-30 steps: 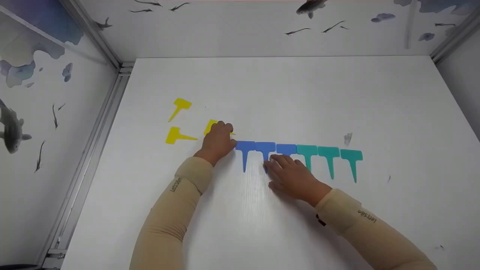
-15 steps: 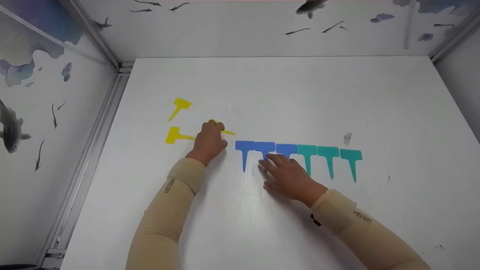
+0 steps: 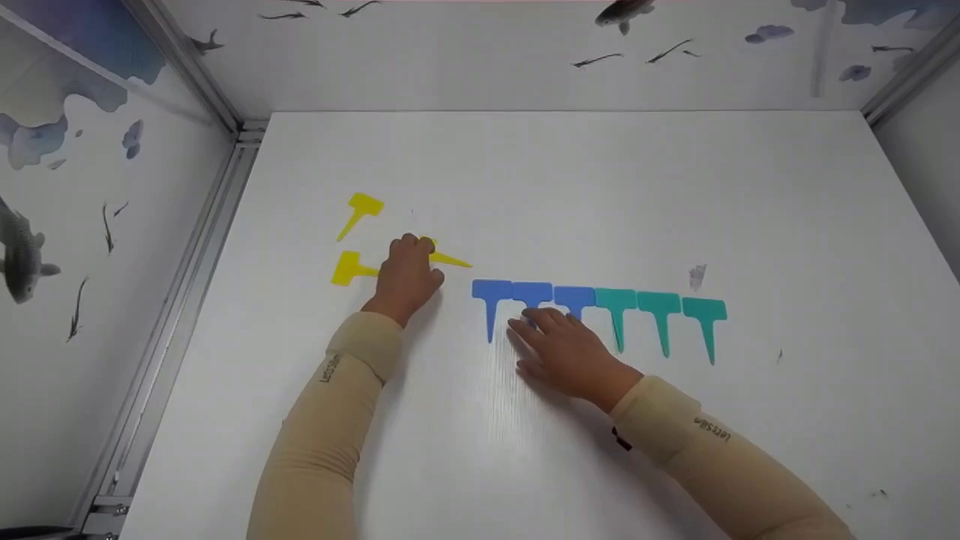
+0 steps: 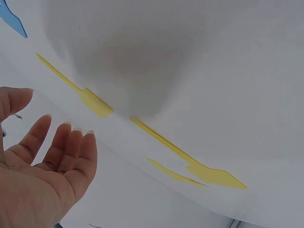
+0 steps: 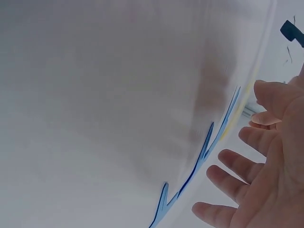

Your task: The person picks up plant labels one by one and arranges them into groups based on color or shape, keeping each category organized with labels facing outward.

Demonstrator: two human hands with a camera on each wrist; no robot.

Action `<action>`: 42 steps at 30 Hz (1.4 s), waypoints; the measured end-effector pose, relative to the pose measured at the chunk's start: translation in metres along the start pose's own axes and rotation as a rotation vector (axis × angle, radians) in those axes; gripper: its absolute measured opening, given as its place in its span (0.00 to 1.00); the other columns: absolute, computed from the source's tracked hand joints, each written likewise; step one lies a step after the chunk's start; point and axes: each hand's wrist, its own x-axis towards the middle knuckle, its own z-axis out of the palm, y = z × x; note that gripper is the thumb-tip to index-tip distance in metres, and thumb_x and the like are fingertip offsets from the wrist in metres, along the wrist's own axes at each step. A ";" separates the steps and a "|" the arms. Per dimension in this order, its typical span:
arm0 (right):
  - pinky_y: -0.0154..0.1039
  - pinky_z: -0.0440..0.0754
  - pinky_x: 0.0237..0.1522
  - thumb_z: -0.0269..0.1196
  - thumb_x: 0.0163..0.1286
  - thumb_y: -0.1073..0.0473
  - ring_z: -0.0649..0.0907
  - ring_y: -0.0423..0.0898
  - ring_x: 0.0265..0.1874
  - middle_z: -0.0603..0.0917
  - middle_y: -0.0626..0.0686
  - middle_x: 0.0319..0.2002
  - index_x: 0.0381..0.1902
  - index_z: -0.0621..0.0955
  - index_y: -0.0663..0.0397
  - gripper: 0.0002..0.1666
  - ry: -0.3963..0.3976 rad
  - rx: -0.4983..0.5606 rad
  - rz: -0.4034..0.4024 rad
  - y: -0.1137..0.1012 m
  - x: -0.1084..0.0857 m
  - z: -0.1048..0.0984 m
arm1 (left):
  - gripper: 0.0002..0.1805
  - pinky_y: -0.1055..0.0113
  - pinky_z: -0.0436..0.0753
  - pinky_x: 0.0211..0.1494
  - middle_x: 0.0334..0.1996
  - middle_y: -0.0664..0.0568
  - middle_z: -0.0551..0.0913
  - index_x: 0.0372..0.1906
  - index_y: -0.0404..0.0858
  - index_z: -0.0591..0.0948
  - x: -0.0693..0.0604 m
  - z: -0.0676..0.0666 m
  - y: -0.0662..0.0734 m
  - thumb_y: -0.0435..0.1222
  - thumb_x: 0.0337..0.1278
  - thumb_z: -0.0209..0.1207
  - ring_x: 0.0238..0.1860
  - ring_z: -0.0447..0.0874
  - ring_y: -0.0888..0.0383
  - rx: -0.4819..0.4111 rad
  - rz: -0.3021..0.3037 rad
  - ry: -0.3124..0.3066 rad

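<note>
Three yellow T-shaped plant labels lie at the left: one upper label (image 3: 366,204), one lower label (image 3: 346,268) and one nearer the middle (image 3: 450,259). My left hand (image 3: 409,276) hovers over the last two and hides parts of them. In the left wrist view its loosely bent fingers (image 4: 88,152) hold nothing, apart from the yellow label (image 4: 95,102). A row of three blue labels (image 3: 491,289) and three green labels (image 3: 658,303) runs to the right. Over the blue stems is my right hand (image 3: 570,356), covering some of them. The right wrist view shows its fingers (image 5: 232,183) spread and holding nothing.
The labels lie flat on a white table (image 3: 562,187). Printed wall panels (image 3: 480,60) stand at the back and left, joined by a metal frame (image 3: 202,247). A grey smudge (image 3: 697,277) marks the tabletop above the green labels.
My left hand has moved left, from beside the blue row to between the yellow labels, uncovering the middle label's stem. My right hand has shifted slightly left. The labels lie where they were.
</note>
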 end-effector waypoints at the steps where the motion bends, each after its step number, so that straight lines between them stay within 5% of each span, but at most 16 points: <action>1: 0.53 0.73 0.61 0.59 0.68 0.45 0.71 0.54 0.63 0.73 0.56 0.63 0.68 0.69 0.49 0.34 0.005 0.001 -0.006 -0.001 0.001 0.000 | 0.23 0.59 0.72 0.64 0.56 0.43 0.70 0.62 0.35 0.71 0.000 0.000 -0.001 0.37 0.64 0.56 0.55 0.65 0.49 0.000 -0.006 0.003; 6: 0.48 0.74 0.61 0.57 0.70 0.47 0.74 0.53 0.61 0.76 0.55 0.60 0.67 0.71 0.51 0.30 0.035 0.019 -0.017 -0.009 0.008 -0.001 | 0.24 0.59 0.71 0.66 0.56 0.43 0.69 0.64 0.36 0.70 0.002 -0.002 -0.006 0.38 0.65 0.56 0.55 0.66 0.49 -0.006 -0.041 0.005; 19: 0.49 0.77 0.58 0.56 0.71 0.51 0.77 0.54 0.57 0.79 0.57 0.57 0.61 0.75 0.57 0.25 0.087 0.062 0.115 -0.028 0.026 0.000 | 0.22 0.58 0.72 0.63 0.53 0.42 0.69 0.61 0.33 0.71 0.006 -0.002 -0.018 0.38 0.65 0.55 0.53 0.66 0.49 0.002 -0.039 0.020; 30: 0.51 0.77 0.57 0.55 0.71 0.46 0.76 0.53 0.57 0.78 0.56 0.58 0.64 0.73 0.54 0.28 -0.022 0.032 0.201 -0.035 0.042 0.004 | 0.23 0.56 0.74 0.61 0.53 0.41 0.70 0.61 0.31 0.71 0.008 -0.004 -0.019 0.37 0.65 0.54 0.54 0.66 0.48 0.037 -0.030 0.020; 42: 0.53 0.79 0.54 0.56 0.70 0.46 0.76 0.55 0.57 0.78 0.57 0.58 0.64 0.73 0.56 0.30 -0.037 -0.013 0.212 -0.038 0.045 0.004 | 0.23 0.56 0.73 0.61 0.53 0.41 0.70 0.62 0.31 0.71 0.014 -0.005 -0.018 0.37 0.65 0.53 0.54 0.66 0.48 0.037 -0.050 0.022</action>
